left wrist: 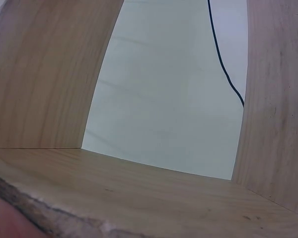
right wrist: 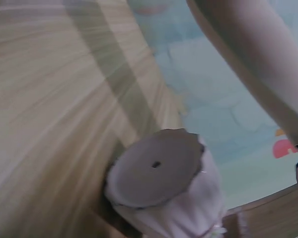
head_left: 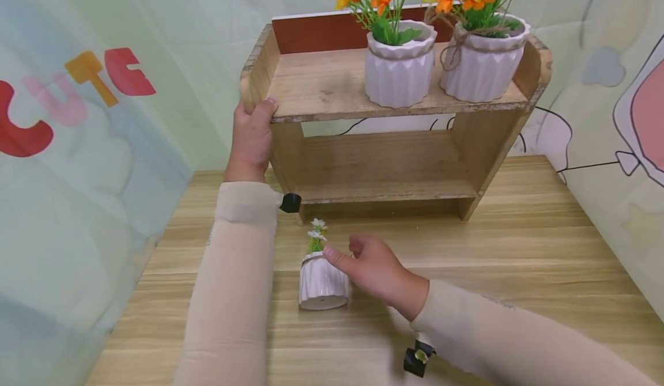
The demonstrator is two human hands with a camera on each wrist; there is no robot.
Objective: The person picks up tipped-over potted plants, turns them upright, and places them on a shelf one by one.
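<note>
My left hand (head_left: 252, 138) grips the left end of a two-tier wooden shelf (head_left: 321, 80), its thumb on the upper board. In the left wrist view, the shelf's inside (left wrist: 44, 74) fills the picture. Below the shelf, my right hand (head_left: 381, 268) holds a small white fluted flowerpot (head_left: 323, 282) with little white flowers, thumb at the rim. The pot is tilted, its underside towards me. That underside, with a small hole, shows in the right wrist view as the pot (right wrist: 156, 171); the fingers behind it are mostly hidden.
On the upper board stand two larger white pots, one in the middle (head_left: 400, 69) and one at the right (head_left: 485, 63), both with orange and yellow flowers. The shelf stands on a wood-grain table (head_left: 544, 294). Printed cloth walls (head_left: 119, 127) enclose the back and sides.
</note>
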